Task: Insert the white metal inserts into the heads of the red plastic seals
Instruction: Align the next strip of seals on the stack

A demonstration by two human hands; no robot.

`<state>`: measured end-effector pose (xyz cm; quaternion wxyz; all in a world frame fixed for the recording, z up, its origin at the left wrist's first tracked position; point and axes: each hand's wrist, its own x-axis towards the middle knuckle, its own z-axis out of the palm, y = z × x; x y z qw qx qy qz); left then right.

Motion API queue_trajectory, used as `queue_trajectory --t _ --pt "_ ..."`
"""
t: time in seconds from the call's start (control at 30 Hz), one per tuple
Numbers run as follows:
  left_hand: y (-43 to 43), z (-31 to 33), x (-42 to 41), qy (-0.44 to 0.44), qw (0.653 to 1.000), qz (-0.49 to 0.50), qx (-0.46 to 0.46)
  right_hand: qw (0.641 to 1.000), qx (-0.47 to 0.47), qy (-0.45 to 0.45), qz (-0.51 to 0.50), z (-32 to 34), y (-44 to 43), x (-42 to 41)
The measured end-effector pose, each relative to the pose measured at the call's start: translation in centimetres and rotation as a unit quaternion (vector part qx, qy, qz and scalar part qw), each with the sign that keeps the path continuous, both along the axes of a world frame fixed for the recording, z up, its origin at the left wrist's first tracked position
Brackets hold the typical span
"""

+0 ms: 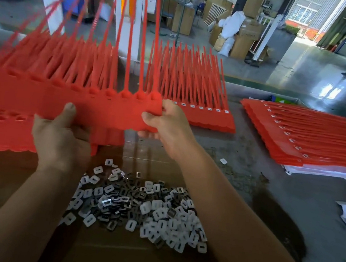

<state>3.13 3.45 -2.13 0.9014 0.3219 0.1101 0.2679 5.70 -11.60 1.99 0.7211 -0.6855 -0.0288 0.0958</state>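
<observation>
L hand (pixel 62 139) & R hand (pixel 166 127) are clamping apparently unfilled seal strip (pixel 109 110) above insert pile (pixel 140 209); filled strips (pixel 208 119) lying beyond pile.

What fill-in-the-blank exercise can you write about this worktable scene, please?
The left hand and right hand grip a ____ strip of plastic seals.
Small white metal inserts lie piled on a brown ____ sheet.
A flat stack of fitted seals lies on the person's ____ side.
Missing words: red, cardboard, right.
</observation>
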Motion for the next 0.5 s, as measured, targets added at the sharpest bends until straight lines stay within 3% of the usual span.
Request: queue_trajectory --t 0.13,0.27,0.5 --pt "-1.3 0.7 -0.6 -0.007 0.997 -0.077 0.028 0.999 0.004 -0.046 -0.011 -0.4 -2.8 -0.7" --pt "-2.0 0.5 -0.4 0.004 0.983 -0.180 0.033 0.990 -0.014 -0.105 -0.090 -1.0 -6.6 -1.3" --pt "-2.7 -0.7 -0.1 0.007 0.946 -0.293 0.141 0.976 -0.038 -0.048 -0.208 -3.5 -13.3 -2.3"
